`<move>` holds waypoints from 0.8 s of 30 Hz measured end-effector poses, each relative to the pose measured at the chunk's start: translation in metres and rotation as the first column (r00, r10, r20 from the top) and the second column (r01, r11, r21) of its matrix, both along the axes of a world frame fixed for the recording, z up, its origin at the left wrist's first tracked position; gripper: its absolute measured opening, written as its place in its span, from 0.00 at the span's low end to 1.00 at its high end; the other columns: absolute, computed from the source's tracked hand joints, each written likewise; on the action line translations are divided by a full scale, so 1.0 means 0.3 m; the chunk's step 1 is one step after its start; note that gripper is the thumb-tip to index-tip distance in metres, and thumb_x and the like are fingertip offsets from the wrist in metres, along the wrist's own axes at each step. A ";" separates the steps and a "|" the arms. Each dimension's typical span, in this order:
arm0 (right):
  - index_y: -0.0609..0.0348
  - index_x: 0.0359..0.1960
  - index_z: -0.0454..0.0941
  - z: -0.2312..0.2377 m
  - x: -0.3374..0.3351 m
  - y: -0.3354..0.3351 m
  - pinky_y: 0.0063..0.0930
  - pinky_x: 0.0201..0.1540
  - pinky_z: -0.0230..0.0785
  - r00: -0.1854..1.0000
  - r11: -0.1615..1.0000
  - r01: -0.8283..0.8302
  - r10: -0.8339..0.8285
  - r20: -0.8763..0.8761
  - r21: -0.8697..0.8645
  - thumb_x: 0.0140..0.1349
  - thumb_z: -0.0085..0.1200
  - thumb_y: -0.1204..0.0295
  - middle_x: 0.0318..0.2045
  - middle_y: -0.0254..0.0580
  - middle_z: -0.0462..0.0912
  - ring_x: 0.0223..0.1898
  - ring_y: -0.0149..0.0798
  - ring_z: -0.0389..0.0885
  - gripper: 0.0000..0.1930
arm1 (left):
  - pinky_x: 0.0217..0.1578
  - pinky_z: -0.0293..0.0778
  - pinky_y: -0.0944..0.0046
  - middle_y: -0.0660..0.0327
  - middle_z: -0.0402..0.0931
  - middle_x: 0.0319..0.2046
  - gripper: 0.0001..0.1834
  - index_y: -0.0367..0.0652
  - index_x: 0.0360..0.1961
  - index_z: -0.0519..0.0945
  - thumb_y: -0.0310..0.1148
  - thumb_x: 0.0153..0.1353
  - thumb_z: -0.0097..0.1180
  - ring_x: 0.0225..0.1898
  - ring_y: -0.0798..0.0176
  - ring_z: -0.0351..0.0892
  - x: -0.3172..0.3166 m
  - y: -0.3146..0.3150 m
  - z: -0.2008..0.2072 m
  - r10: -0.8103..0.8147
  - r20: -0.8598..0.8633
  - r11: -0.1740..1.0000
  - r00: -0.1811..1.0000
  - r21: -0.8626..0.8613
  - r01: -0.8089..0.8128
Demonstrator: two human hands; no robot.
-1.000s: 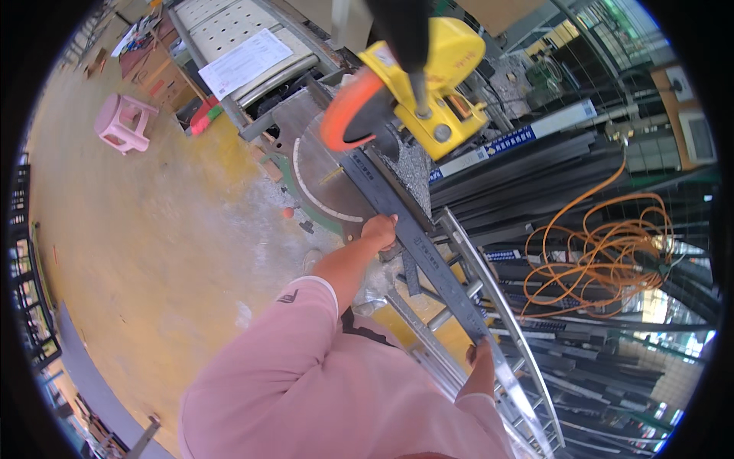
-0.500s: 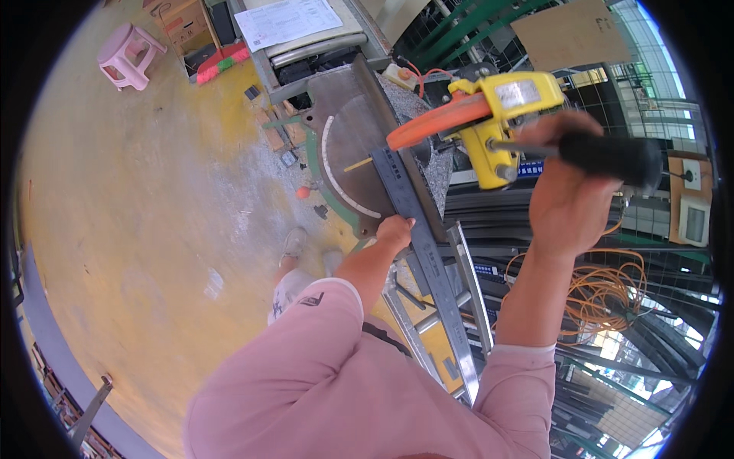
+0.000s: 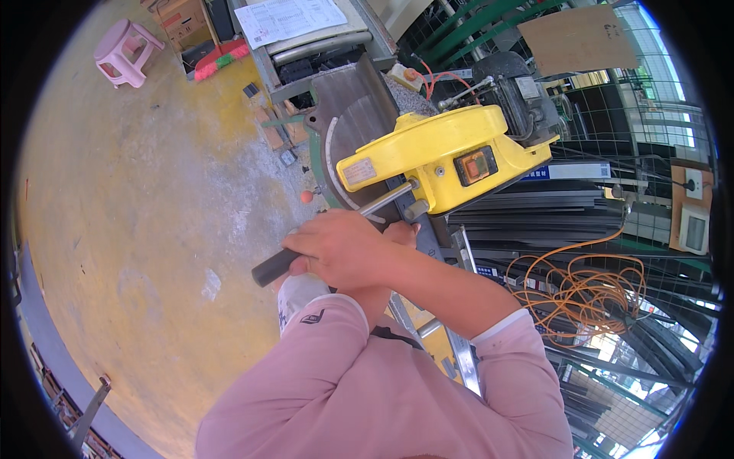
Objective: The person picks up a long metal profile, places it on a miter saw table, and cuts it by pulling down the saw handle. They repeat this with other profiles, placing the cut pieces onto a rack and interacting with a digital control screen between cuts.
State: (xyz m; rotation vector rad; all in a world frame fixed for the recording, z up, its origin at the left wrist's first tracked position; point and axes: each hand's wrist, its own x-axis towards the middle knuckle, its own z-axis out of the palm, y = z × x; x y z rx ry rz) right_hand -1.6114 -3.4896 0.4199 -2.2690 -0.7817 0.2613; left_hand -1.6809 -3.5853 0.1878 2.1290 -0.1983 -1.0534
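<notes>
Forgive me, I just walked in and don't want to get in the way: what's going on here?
A person has their right hand closed around the black handle of a yellow cutting saw. Their left hand, partly hidden behind the right forearm, is at the edge of a long grey bar on the saw's base. The saw's cover hides the bar's far end; whether the blade touches it cannot be seen.

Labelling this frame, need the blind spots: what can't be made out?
Saw blade, and whether it touches the dark bar: head view, hidden under the yellow guard.
Left hand, most of it, so its grip is unclear: head view, behind the right hand and right forearm.
Bar's middle: head view, covered by that forearm.
Print on the paper sheet: head view, too small.
</notes>
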 end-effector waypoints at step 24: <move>0.54 0.33 0.81 -0.167 0.000 0.106 0.44 0.39 0.70 0.960 0.944 0.017 -0.108 -0.258 -0.329 0.57 0.56 0.58 0.30 0.44 0.82 0.38 0.50 0.81 0.13 | 0.38 0.76 0.54 0.54 0.80 0.22 0.30 0.40 0.21 0.80 0.51 0.70 0.38 0.30 0.52 0.81 -0.014 -0.017 -0.063 -0.114 0.088 0.986 0.990 -0.110 0.123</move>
